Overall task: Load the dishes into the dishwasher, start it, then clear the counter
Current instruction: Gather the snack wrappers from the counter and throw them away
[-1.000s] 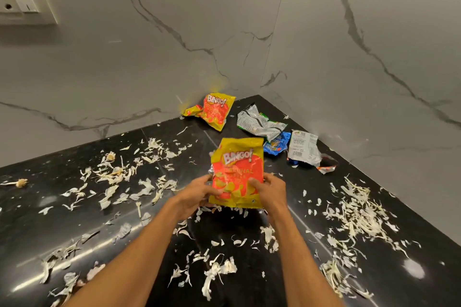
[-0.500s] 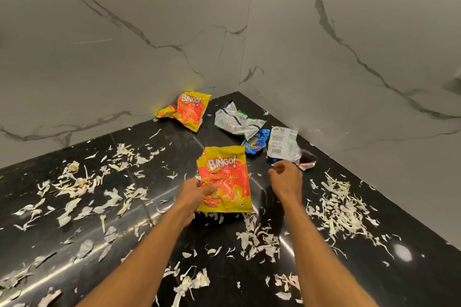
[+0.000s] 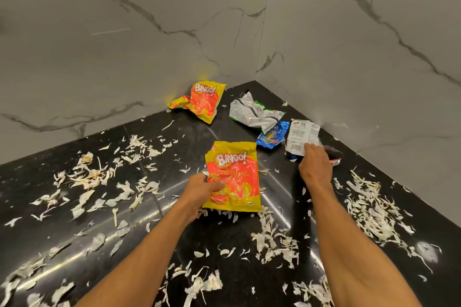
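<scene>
Head view.
- Left hand [image 3: 202, 190] is pinching the near yellow Bingo packet [image 3: 234, 177] at its left edge, thumb lying across the front. The grip is pressed on the foil and the packet is standing up off the tabletop [image 3: 174, 147].
- Right hand [image 3: 315, 166] is touching the near edge of the white wrapper [image 3: 300, 137] by the right wall. The fingertips are hiding under the knuckles, so I cannot tell whether that grip is pinching yet.
- Step in hand, as I judge it: gathering wrappers off the tabletop. Best done by sliding the fingers under the white wrapper's edge, pinching, then stacking it against the held packet.
- The held packet is looking empty, flat and creased, with its top torn open. It should be crushing easily.
- A blue wrapper [image 3: 272, 136], a silver wrapper [image 3: 252, 114] and a second Bingo packet [image 3: 204, 101] are lying toward the corner.
- Pale peel scraps [image 3: 369, 207] are lying scattered on both sides and will be needing a sweep, not a pinch.
</scene>
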`<state>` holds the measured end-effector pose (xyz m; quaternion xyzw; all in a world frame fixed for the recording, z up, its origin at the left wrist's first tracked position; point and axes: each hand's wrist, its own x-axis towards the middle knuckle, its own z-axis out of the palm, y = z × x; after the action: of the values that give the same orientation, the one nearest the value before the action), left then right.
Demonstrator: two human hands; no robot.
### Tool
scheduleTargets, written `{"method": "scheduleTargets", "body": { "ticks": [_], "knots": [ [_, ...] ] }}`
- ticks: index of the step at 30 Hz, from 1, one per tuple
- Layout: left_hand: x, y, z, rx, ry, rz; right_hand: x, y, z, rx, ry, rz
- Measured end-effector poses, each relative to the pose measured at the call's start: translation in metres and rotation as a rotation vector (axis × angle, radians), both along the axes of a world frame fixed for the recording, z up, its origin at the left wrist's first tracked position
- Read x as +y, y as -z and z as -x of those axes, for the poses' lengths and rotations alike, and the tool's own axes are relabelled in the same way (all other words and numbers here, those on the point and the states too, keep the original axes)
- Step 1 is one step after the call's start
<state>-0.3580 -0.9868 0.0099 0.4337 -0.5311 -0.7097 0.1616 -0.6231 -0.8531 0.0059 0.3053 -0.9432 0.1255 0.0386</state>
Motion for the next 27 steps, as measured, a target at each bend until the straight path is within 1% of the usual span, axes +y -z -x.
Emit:
{"method": "scheduleTargets", "body": {
  "ticks": [4,9,15,18,20,23,27],
  "knots": [
    [-0.002,0.005,-0.002,-0.01,0.01,-0.017,0.006,0.006,-0.023,0.032,0.065,0.079],
    [0.01,0.007,0.007,-0.022,0.0,0.003,0.011,0.01,-0.07,-0.053,0.103,0.267],
    [0.038,-0.004,0.009,0.008,0.033,-0.035,0.036,-0.013,-0.124,-0.096,0.108,0.469],
    [0.051,-0.012,0.007,0.035,0.048,-0.05,0.046,-0.019,-0.149,-0.045,0.027,0.552],
    [0.061,-0.018,0.006,0.053,0.049,-0.069,0.052,-0.02,-0.163,-0.004,-0.091,0.579],
    [0.072,-0.027,0.005,0.067,0.059,-0.119,0.062,-0.014,-0.176,0.087,-0.263,0.556],
    [0.08,-0.038,0.005,0.148,0.091,-0.2,0.072,-0.009,-0.187,0.076,-0.368,0.482]
  ]
}}
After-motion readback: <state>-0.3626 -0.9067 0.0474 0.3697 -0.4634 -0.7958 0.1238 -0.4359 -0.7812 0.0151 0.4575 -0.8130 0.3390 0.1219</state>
